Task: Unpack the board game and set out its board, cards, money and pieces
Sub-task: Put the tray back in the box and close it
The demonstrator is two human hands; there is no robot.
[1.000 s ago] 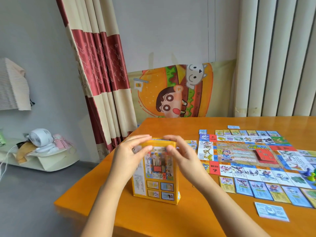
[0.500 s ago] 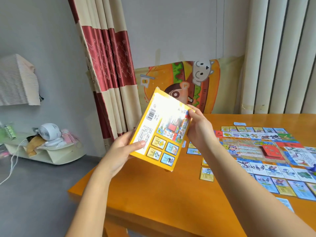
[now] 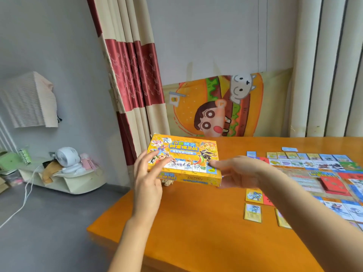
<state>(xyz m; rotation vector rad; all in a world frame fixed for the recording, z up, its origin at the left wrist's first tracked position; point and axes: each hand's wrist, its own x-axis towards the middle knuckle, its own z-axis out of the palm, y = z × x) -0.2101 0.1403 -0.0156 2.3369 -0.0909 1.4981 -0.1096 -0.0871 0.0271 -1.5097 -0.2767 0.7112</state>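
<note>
Far left, a striped cloth (image 3: pixel 29 101) hangs on the grey wall above a low shelf (image 3: pixel 64 181) that carries a small white fan (image 3: pixel 66 159). A red-and-cream curtain (image 3: pixel 133 75) falls behind the near-left corner of the orange tabletop (image 3: pixel 196 222).

The left hand (image 3: pixel 147 179) lies against the left end of the yellow game box (image 3: pixel 184 160). Its fingers (image 3: pixel 154 155) are fairly straight and spread over the lid, so its grip is loose and unclenched, resting on the box and not clasping it. The box is face up and roughly level at the far left corner of the tabletop; whether its underside touches the wood cannot be told.

The right hand (image 3: pixel 235 171) has the box's right end in its grip, thumb on the lid and fingers curled beneath.

Behind, a cartoon burger poster (image 3: pixel 216 107) leans on the wall. Right of the hands, loose cards (image 3: pixel 253 213) lie on the wood just beside the game board (image 3: pixel 318 164). The board is spread flat with a red card stack (image 3: pixel 334 183) on it. Pale vertical blinds (image 3: pixel 324 65) close off the right.
</note>
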